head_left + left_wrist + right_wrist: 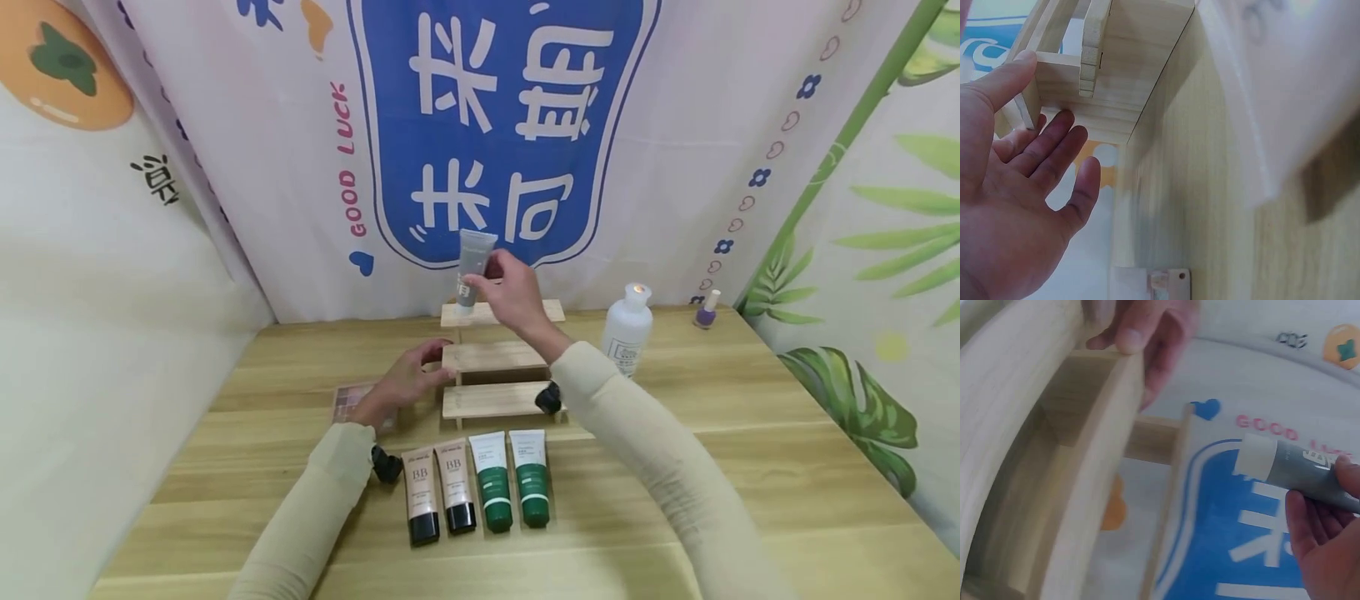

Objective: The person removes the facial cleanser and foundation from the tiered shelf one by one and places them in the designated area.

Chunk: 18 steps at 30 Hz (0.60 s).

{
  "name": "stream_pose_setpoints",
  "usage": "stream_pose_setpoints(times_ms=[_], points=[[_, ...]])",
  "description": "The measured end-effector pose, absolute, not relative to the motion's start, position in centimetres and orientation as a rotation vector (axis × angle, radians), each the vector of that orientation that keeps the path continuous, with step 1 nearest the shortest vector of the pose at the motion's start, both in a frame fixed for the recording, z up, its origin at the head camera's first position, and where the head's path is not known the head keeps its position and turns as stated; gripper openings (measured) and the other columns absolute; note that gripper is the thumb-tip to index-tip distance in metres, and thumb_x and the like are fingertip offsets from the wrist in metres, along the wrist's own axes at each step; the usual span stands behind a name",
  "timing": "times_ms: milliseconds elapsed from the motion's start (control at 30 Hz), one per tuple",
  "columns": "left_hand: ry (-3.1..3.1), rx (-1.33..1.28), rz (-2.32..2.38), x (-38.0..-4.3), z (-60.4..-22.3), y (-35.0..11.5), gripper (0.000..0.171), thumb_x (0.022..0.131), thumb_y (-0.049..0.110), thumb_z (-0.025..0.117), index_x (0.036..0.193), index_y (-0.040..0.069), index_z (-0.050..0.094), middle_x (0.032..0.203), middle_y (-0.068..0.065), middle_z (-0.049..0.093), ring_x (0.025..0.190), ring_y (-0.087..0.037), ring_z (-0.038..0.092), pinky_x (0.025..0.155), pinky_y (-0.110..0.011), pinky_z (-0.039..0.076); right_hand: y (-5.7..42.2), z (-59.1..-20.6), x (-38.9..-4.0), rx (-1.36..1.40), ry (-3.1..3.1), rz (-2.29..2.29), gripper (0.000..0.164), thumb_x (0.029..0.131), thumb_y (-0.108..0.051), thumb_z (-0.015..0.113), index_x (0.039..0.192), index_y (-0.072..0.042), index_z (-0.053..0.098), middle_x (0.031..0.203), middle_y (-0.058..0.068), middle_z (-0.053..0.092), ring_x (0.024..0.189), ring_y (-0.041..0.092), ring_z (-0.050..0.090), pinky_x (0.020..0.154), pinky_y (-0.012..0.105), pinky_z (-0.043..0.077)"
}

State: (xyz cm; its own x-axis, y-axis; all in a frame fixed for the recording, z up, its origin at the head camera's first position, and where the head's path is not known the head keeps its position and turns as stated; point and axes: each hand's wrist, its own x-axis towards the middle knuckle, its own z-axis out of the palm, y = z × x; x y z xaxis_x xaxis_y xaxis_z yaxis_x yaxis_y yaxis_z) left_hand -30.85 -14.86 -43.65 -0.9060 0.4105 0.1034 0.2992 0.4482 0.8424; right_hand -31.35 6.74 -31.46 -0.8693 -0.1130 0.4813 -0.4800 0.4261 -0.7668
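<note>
A grey squeeze tube with a white cap is pinched between the thumb and fingers of my right hand. It stands nearly upright, cap down, at the top tier of a three-step wooden display stand. The right wrist view shows a gap between cap and wood. My left hand grips the left end of the stand's middle step, with its thumb on the wood and fingers around the end. In front of the stand lie two beige BB tubes and two white-and-green tubes.
An eyeshadow palette lies left of the stand, partly hidden by my left forearm. To the right stand a white bottle and a purple nail polish bottle. A printed curtain hangs behind the wooden table.
</note>
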Motion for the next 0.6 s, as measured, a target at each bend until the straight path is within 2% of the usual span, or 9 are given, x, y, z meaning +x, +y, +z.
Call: stream_pose_setpoints(times_ms=[267, 467, 600], points=[[2.58, 0.573, 1.473, -31.0, -43.5, -14.6, 0.051, 0.092, 0.021, 0.07, 0.138, 0.014, 0.05, 0.135, -0.01, 0.056, 0.131, -0.032, 0.048, 0.11, -0.049, 0.037, 14.2, -30.4, -25.4, 0.489, -2.373, 1.546, 0.037, 0.089, -0.018, 0.073, 0.117, 0.002, 0.061, 0.105, 0.018, 0.068, 0.091, 0.028, 0.068, 0.075, 0.035, 0.059], [2.57, 0.546, 1.486, -30.8, -43.5, -14.8, 0.052, 0.091, 0.019, 0.071, 0.139, 0.012, 0.05, 0.135, -0.011, 0.056, 0.13, -0.032, 0.048, 0.11, -0.049, 0.037, 18.2, -33.7, -20.7, 0.424, -2.69, 1.388, 0.033, 0.089, -0.018, 0.072, 0.114, 0.003, 0.062, 0.099, 0.016, 0.069, 0.083, 0.024, 0.068, 0.069, 0.033, 0.059], [2.563, 0.547, 1.472, -30.7, -43.6, -14.9, 0.054, 0.092, 0.021, 0.07, 0.14, 0.012, 0.048, 0.136, -0.011, 0.055, 0.131, -0.032, 0.047, 0.11, -0.049, 0.037, 19.2, -36.4, -18.3, 0.381, -2.84, 1.458, 0.034, 0.086, -0.011, 0.074, 0.111, 0.007, 0.059, 0.091, 0.015, 0.067, 0.075, 0.021, 0.067, 0.065, 0.037, 0.06]])
